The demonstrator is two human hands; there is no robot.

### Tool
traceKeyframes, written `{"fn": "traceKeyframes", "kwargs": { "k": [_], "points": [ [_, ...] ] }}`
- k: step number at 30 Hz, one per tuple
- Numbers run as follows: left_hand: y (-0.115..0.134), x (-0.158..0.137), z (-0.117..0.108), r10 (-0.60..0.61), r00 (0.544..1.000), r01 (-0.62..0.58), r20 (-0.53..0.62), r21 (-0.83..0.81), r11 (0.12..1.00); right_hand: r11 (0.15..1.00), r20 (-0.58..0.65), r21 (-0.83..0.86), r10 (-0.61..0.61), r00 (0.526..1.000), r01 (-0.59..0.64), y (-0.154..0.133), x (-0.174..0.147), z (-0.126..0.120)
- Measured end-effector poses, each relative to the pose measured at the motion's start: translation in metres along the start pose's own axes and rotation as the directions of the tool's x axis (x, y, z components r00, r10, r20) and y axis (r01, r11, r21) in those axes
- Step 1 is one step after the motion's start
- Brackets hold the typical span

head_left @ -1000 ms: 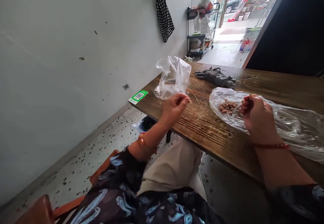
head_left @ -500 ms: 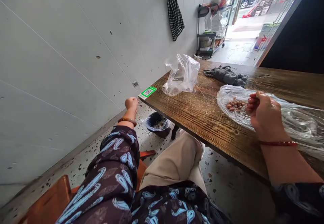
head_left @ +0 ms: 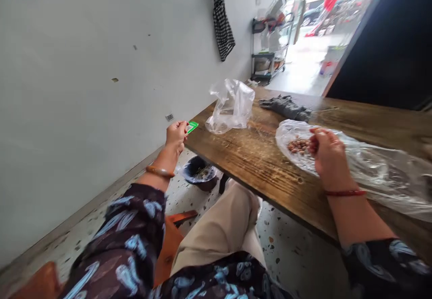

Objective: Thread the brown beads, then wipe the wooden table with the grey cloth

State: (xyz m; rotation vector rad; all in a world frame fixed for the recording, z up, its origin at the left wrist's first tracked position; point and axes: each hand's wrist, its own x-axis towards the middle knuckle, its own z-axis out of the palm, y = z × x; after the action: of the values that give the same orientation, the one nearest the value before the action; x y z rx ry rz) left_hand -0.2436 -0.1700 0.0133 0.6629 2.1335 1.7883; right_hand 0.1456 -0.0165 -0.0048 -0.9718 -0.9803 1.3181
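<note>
My left hand (head_left: 177,136) is closed at the near left corner of the wooden table (head_left: 236,155), in front of a green-edged QR code card (head_left: 192,127) and hiding part of it. Whatever its curled fingers hold does not show. My right hand (head_left: 328,157) is closed above a flattened clear plastic bag (head_left: 374,159), thumb and fingers drawn together. Anything pinched there is too small to make out. Beside those fingers, a small pile of reddish-brown nuts or beans (head_left: 297,146) lies on the bag's left end.
A crumpled clear bag (head_left: 232,107) and a dark grey cloth (head_left: 286,107) lie farther back on the table. Below its edge stands a lined bin (head_left: 200,173) with scraps. A cart (head_left: 268,49) stands by the doorway. The wall (head_left: 84,101) runs close on my left.
My left hand has risen and now covers part of the QR code card. My right hand has shifted slightly towards the pile. The whole view has turned a little to the right.
</note>
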Motion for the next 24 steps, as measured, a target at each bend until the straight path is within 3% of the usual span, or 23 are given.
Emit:
{"fn": "traceKeyframes", "kwargs": {
  "k": [2, 4, 6, 8, 11, 15, 21, 24],
  "points": [
    [0.015, -0.013, 0.036, 0.021, 0.983, 0.007, 0.180, -0.153, 0.988, 0.999, 0.057, 0.000, -0.046, 0.997, 0.046, -0.002, -0.002, 0.002],
    [0.026, -0.032, 0.077, 0.044, 0.920, 0.064, 0.389, -0.261, 0.963, 0.996, 0.112, -0.017, -0.081, 0.990, 0.083, -0.002, -0.002, 0.005],
    [0.036, -0.057, 0.119, 0.052, 0.814, 0.132, 0.579, -0.271, 0.953, 0.993, 0.126, -0.027, -0.111, 0.986, 0.115, -0.001, 0.000, 0.007],
    [0.045, -0.085, 0.158, 0.105, 0.664, 0.170, 0.741, -0.285, 0.943, 0.989, 0.119, -0.032, -0.140, 0.983, 0.144, 0.000, 0.001, 0.008],
    [0.055, -0.123, 0.208, 0.133, 0.556, 0.215, 0.821, -0.296, 0.930, 0.978, 0.107, -0.079, -0.184, 0.977, 0.193, 0.002, 0.002, 0.009],
    [0.066, -0.147, 0.253, 0.172, 0.495, 0.312, 0.852, -0.359, 0.879, 0.940, 0.127, -0.210, -0.247, 0.961, 0.270, 0.006, 0.007, 0.008],
    [0.068, -0.139, 0.274, 0.206, 0.432, 0.338, 0.878, -0.370, 0.866, 0.858, 0.077, -0.366, -0.358, 0.931, 0.360, 0.004, 0.015, 0.004],
    [0.062, -0.133, 0.273, 0.204, 0.412, 0.367, 0.888, -0.367, 0.855, 0.761, 0.111, -0.513, -0.399, 0.910, 0.396, 0.002, 0.015, 0.002]
  ]
}}
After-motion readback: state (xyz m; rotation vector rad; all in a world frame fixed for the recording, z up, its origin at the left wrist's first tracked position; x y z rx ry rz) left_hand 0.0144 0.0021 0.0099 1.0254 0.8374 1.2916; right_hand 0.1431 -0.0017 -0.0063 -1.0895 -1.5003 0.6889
